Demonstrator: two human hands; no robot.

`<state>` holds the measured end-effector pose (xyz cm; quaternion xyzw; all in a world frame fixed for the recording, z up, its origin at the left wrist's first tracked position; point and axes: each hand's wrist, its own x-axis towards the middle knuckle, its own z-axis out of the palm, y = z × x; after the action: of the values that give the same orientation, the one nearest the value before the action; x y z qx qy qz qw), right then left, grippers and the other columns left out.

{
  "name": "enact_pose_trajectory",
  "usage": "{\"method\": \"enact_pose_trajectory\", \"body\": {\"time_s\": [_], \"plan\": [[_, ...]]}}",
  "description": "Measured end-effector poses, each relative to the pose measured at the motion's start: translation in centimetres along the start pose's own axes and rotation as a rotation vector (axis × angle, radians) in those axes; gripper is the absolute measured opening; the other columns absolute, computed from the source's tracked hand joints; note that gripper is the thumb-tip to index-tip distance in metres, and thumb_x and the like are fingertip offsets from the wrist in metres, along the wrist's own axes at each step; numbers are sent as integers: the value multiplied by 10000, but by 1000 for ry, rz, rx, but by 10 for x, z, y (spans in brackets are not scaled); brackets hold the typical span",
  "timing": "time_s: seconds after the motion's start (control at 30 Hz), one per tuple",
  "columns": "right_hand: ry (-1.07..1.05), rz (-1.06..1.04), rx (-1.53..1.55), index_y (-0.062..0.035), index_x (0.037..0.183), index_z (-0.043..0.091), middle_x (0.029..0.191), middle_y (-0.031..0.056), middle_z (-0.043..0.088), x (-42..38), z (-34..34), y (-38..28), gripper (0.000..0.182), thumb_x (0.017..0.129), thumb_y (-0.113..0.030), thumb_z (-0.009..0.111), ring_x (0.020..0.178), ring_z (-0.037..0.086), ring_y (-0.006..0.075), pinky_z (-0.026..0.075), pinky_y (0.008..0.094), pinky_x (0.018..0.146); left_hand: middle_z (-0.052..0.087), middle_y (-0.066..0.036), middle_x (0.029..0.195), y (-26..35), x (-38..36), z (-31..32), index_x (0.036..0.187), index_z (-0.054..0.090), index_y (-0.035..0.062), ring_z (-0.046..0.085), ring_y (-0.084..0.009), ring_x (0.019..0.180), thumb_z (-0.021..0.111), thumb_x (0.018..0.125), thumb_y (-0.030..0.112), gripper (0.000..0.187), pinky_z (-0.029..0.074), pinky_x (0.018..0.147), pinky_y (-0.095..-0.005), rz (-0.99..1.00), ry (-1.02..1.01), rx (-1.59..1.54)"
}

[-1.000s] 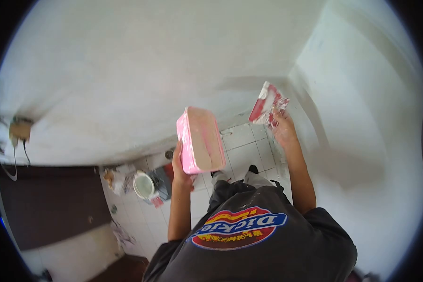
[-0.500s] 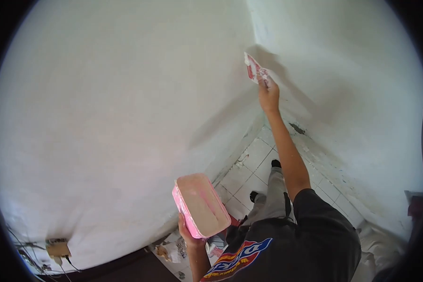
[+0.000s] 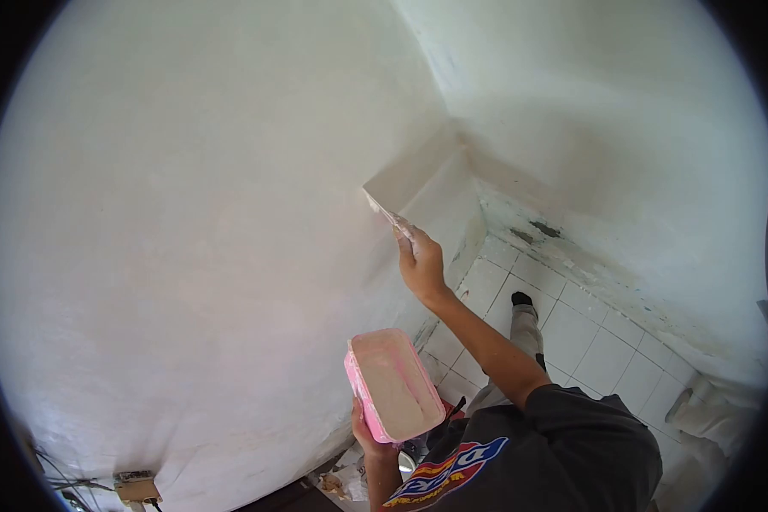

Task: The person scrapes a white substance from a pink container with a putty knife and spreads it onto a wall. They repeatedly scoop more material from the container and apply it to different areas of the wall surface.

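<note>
My right hand [image 3: 423, 266] is closed around the handle of a putty knife [image 3: 387, 213] smeared with pale paste. The blade is seen nearly edge-on, its tip right at the left wall [image 3: 196, 213], and a shadow spreads beside it. Low in the view, my left hand [image 3: 367, 433] grips a pink rectangular tub [image 3: 360, 394] from its near left side. Whitish-beige paste [image 3: 394, 375] lies inside, with a streak of pink showing through. Most of my left fingers are hidden under the tub.
The right wall [image 3: 648, 171] meets the left one in a corner, with peeling patches [image 3: 544, 229] near its base. White floor tiles [image 3: 576, 337] lie below. At lower left, an electrical box [image 3: 136, 486] with cables sits by the wall, and crumpled litter [image 3: 343, 482] lies near the tub.
My right hand has brought the putty knife from the corner down and left onto the left wall, turning the blade edge-on. The tub has shifted slightly right and down as the view moved.
</note>
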<state>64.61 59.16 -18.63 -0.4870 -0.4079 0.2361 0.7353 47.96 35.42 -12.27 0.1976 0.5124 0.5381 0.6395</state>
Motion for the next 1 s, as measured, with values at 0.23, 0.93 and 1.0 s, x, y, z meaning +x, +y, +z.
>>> {"method": "enact_pose_trajectory", "body": {"time_s": [0.23,0.93,1.0], "plan": [[132,93,-91,62,1080,620,804,188,660,106,-51,28,291,969,-185,515,764,646,223,483,330,725,546,-150,1282,-1,2,8,1382,398,46,587,-292,1123,380,975,454,577,489,936,-439,48,34,8],[-51,287,-115,21,1157,614,937,179,668,91,-46,-14,261,955,-109,513,886,659,234,495,326,792,543,-134,1262,-6,-5,11,1371,406,75,590,-290,1108,332,980,477,565,522,879,-446,62,78,-65],[2,62,-216,10,1168,606,950,189,657,86,-22,11,267,931,-85,525,893,647,287,493,350,796,541,-132,1266,-6,-8,12,1375,403,78,587,-290,1112,333,981,474,563,521,880,-447,65,91,-60]]}}
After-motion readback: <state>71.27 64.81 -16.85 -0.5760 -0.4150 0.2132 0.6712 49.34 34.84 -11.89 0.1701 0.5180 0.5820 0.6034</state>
